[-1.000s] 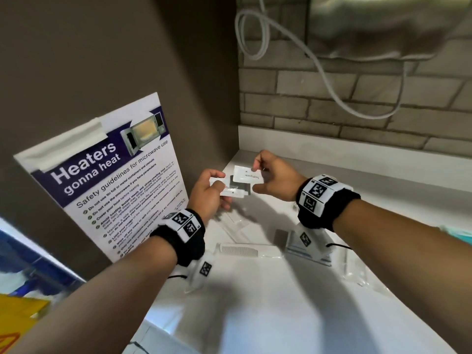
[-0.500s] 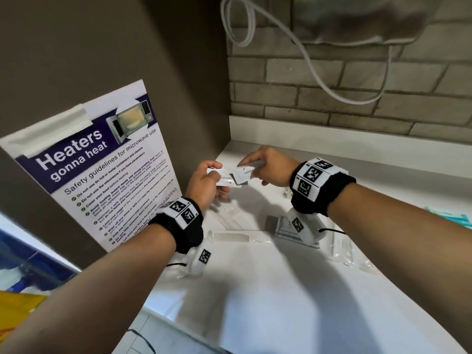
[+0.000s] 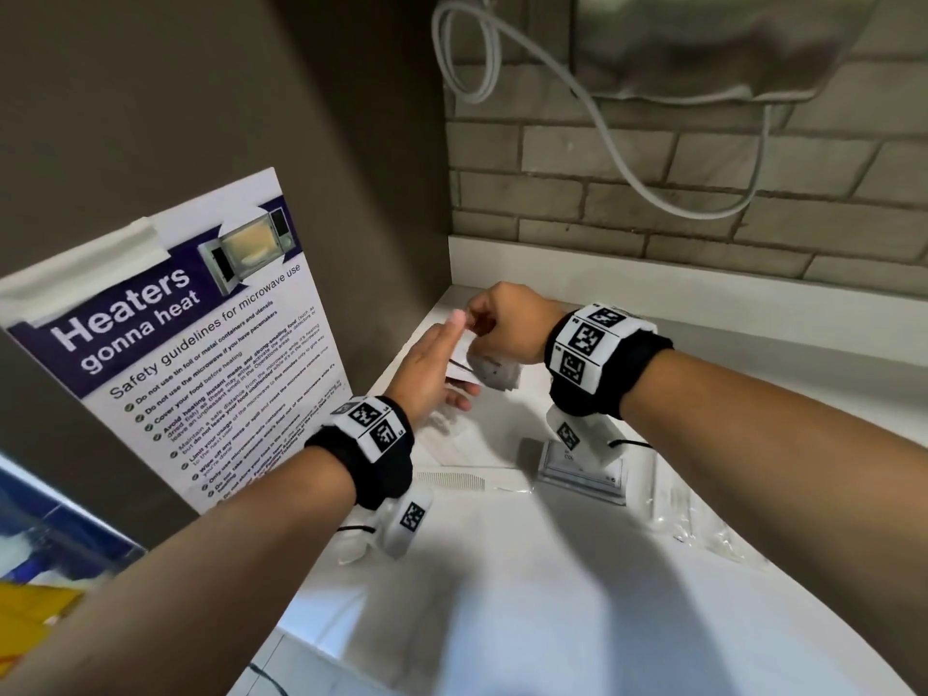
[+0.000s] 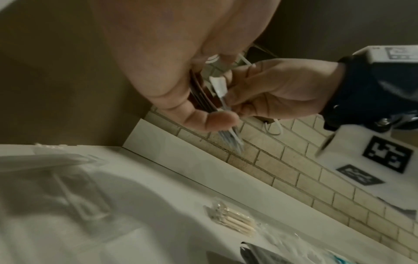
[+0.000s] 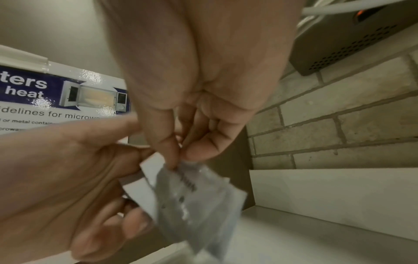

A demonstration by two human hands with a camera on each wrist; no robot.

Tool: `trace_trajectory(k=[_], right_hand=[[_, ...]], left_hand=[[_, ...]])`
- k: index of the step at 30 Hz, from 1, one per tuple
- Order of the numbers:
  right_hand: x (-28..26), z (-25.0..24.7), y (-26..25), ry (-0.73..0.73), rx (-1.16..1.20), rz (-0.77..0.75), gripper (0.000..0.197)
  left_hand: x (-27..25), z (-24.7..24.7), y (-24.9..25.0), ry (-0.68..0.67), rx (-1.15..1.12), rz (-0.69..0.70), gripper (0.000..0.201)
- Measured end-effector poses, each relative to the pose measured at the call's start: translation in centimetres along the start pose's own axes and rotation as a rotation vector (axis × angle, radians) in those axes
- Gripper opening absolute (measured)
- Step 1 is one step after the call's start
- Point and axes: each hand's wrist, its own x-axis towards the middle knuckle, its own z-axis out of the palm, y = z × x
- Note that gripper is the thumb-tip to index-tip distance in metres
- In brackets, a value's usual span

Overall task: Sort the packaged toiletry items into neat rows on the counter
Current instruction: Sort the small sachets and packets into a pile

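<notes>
Both hands meet above the back left corner of the white counter [image 3: 552, 595]. My right hand [image 3: 479, 334] pinches a small white toiletry sachet [image 3: 494, 374] between thumb and forefinger, which shows close up as a greyish printed sachet [image 5: 194, 192]. My left hand [image 3: 452, 349] stands beside it with its fingers pointing up, and its thumb [image 4: 217, 121] presses a second white sachet [image 5: 150, 176] against the first. The two sachets stand on edge, stacked face to face. Their far sides are hidden by the hands.
On the counter lie a wrapped comb [image 3: 452, 479], a flat clear-cased packet [image 3: 582, 467], clear-wrapped items [image 3: 688, 514] and a cotton swab pack [image 4: 230, 221]. A microwave safety poster [image 3: 165, 344] leans at the left. A brick wall with a hanging cable [image 3: 627, 158] closes the back.
The two sachets, held flat and side by side before, are now pressed together on edge. My left fingers have straightened upward. Both hands shifted slightly toward the back wall.
</notes>
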Motion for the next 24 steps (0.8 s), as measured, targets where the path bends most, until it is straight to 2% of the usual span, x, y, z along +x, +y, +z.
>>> trace_trajectory(k=[1,3,5,6,8,10,12,15,17,21,24], right_hand=[[0.1,0.1,0.1,0.022,0.017,-0.006,0.015],[0.1,0.5,0.6,0.068,0.047,-0.022,0.015],[0.0,0.6,1.1,0.088,0.038,-0.024,0.036],[-0.1,0.6,1.4,0.077,0.032,-0.012,0.051],[-0.6,0.4,1.8,0.003,0.005,0.026,0.080],[-1.0,0.5,2.1,-0.107,-0.068,0.058,0.095],[-1.1,0.8,2.3,-0.149,-0.186,0.062,0.084],[-1.2,0.6,2.5,-0.086,-0.286,0.069,0.041],[-1.5,0.3,2.6,-0.103,-0.292,0.073,0.025],[-2.1,0.0,2.5,-0.173,-0.359,0.071,0.026],[-2.3,0.0,2.7,-0.150,-0.423,0.109,0.027]], left_hand=[[0.2,0.1,0.0,-0.010,0.002,0.006,0.040],[0.3,0.2,0.1,-0.010,0.015,0.016,0.024],[0.6,-0.1,-0.2,0.001,0.034,0.023,0.013],[0.9,-0.2,-0.5,0.004,0.053,0.027,0.013],[1.2,-0.3,-0.7,0.013,0.082,0.024,0.017],[1.3,0.1,-0.3,0.018,0.035,0.024,0.017],[1.2,0.8,0.3,-0.005,-0.021,0.021,0.017],[1.0,1.4,0.7,-0.090,0.054,-0.007,0.019],[0.9,1.5,0.7,-0.168,0.160,-0.036,0.029],[0.8,1.4,1.2,-0.295,0.370,0.006,0.061],[1.2,1.7,1.3,-0.281,0.585,0.137,0.057]])
